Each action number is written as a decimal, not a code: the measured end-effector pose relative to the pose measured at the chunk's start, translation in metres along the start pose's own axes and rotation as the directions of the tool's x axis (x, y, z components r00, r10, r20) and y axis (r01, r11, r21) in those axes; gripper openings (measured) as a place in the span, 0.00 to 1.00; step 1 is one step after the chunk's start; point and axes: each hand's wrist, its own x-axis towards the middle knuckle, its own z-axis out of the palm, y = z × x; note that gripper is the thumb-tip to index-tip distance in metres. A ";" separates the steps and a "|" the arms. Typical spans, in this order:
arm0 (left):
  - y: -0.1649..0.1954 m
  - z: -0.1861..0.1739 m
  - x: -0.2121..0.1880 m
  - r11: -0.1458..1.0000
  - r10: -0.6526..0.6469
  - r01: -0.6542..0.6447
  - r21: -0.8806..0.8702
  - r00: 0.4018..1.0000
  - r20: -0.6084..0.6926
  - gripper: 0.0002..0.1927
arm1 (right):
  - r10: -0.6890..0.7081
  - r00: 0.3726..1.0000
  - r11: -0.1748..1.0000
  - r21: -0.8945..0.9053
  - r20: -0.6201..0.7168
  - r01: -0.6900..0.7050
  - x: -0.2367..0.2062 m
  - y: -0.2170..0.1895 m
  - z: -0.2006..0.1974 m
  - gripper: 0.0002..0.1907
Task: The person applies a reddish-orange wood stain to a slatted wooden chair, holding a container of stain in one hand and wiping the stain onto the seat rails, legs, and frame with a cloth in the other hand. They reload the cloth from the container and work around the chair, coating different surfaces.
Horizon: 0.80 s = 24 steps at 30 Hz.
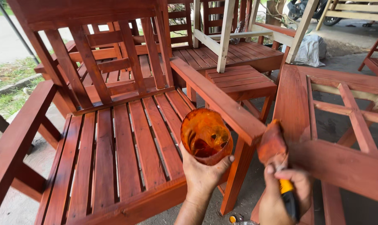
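Two hands at work staining red wooden chairs.

Left hand (203, 175) wraps its fingers closed around a stain-smeared cup (206, 135), held tilted just in front of the chair (114, 158) armrest (218, 100). Right hand (280, 196) is clenched on the yellow handle of a brush (272, 143), whose stain-soaked head touches the frame (343, 162) beside the chair. To coat well, the brush likely should carry little stain, stroke along the grain and catch drips at the edges, with the cup kept near and level.
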 end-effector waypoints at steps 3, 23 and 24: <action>0.012 0.014 0.016 0.995 -0.064 0.059 -0.076 0.996 -0.063 0.55 | -0.135 0.989 0.957 -0.252 0.059 0.146 0.007 0.008 0.000 0.15; 0.176 0.067 0.077 0.924 -0.356 0.379 0.054 0.903 -0.242 0.56 | 0.291 0.413 0.898 -0.396 0.863 0.193 0.212 -0.040 -0.006 0.11; 0.183 0.072 0.082 0.922 -0.361 0.385 0.050 0.898 -0.252 0.56 | 0.305 0.409 0.904 -0.397 0.860 0.159 0.218 -0.039 0.005 0.12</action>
